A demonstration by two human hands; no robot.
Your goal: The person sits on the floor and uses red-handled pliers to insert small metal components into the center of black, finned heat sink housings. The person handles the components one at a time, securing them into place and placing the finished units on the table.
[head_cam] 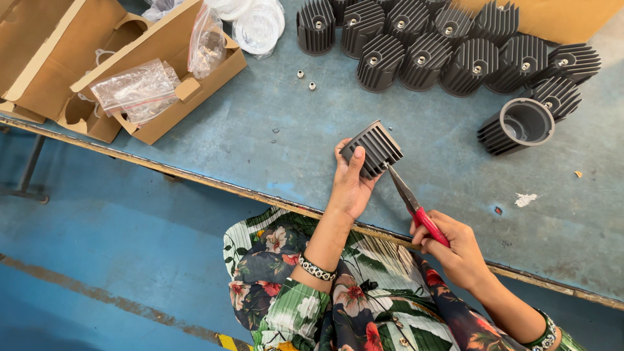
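Observation:
My left hand [350, 185] grips a dark grey finned metal housing [374, 148] just above the blue worktable [260, 136]. My right hand [455, 250] holds red-handled needle-nose pliers [413, 203]. The pliers' tip touches the lower right edge of the housing. Both hands are near the table's front edge, over my floral-patterned lap.
Several more finned housings [422, 45] stand grouped at the table's far side, one lying on its side with its hollow showing [520, 125]. Open cardboard boxes [117, 65] with plastic bags sit at the left. Two small metal fittings [305, 79] lie loose. Blue floor lies below left.

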